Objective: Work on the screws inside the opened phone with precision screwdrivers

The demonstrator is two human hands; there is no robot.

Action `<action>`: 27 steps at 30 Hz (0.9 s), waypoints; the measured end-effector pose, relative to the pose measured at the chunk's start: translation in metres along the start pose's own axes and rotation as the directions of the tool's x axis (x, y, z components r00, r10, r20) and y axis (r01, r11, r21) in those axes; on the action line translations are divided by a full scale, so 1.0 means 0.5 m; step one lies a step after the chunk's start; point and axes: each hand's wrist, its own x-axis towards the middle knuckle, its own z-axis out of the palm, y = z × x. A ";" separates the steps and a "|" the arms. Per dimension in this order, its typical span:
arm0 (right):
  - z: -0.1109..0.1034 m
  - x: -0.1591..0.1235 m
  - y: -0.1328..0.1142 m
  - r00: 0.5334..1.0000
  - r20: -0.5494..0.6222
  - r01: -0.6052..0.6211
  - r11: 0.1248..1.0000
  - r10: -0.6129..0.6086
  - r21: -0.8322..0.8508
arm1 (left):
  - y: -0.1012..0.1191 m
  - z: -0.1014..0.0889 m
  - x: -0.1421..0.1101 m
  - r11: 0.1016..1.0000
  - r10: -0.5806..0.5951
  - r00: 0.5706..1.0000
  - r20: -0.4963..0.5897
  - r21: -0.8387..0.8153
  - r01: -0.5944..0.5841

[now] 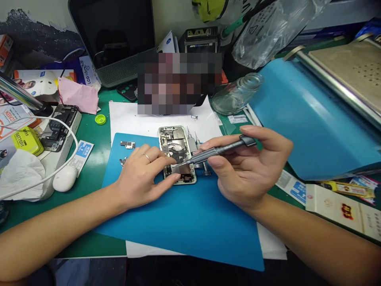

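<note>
My right hand (247,171) grips a dark grey precision screwdriver (220,150), with a finger at its rear cap. The thin tip points down and left over the inside of an opened smartphone (177,137). Whether the tip touches a screw is too small to tell. My left hand (145,171), wearing a ring, rests over the phone's lower left edge. Its thumb and forefinger are apart on either side of the screwdriver tip. The phone lies on a blue mat (184,218). Small phone parts (127,145) lie left of it, partly beside my left hand.
More screwdrivers (197,139) lie against the phone's right side. A glass jar (235,93) stands behind on the right, near a blue sheet (312,119). To the left are another opened phone (59,127), a white cable and a white earbud case (64,178). A dark screen (113,31) stands behind.
</note>
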 end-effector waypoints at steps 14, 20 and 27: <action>-0.008 -0.002 0.013 0.999 0.051 -0.003 0.997 0.000 0.072 | -0.007 0.007 0.000 0.999 0.046 0.999 -0.024 -0.019 -0.047; -0.009 -0.003 0.011 0.998 0.057 -0.001 0.998 -0.003 0.064 | -0.006 0.005 0.001 0.999 0.045 0.999 -0.019 -0.020 -0.045; -0.011 -0.003 0.007 0.997 0.073 -0.007 0.999 0.003 0.047 | -0.005 0.006 0.000 0.999 0.030 0.999 -0.019 -0.028 -0.031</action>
